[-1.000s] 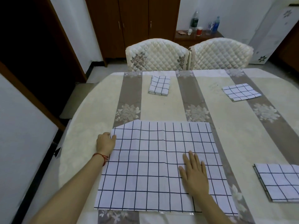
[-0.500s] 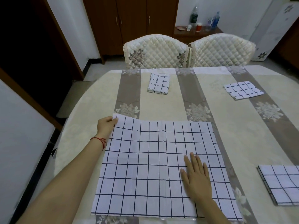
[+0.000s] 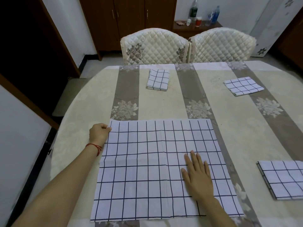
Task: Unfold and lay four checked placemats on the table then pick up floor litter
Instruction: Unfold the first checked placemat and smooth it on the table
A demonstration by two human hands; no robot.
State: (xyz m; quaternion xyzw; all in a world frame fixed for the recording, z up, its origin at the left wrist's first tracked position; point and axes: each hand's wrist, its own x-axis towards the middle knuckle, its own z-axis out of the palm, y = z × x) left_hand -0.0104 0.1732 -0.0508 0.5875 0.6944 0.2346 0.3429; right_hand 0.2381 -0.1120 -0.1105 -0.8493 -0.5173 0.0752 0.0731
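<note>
A white placemat with dark blue checks [image 3: 147, 169] lies unfolded and flat at the near side of the table [image 3: 164, 104]. My left hand [image 3: 99, 134] pinches its far left corner, fingers curled on the cloth edge. My right hand [image 3: 197, 176] rests flat on the mat's right half, fingers together and stretched out. Three more checked placemats stay folded: one at the far middle [image 3: 158, 80], one at the far right [image 3: 243, 86], one at the near right edge [image 3: 283, 178].
The oval table wears a cream and grey floral cloth. Two quilted cream chairs [image 3: 154, 46] [image 3: 221, 45] stand at its far side. A low wooden cabinet [image 3: 196, 25] behind them carries bottles and cups. A doorway and bare floor [image 3: 68, 95] lie to the left.
The folded-in far left corner of the mat has been drawn out flat by my left hand. My right hand has stayed pressed on the mat.
</note>
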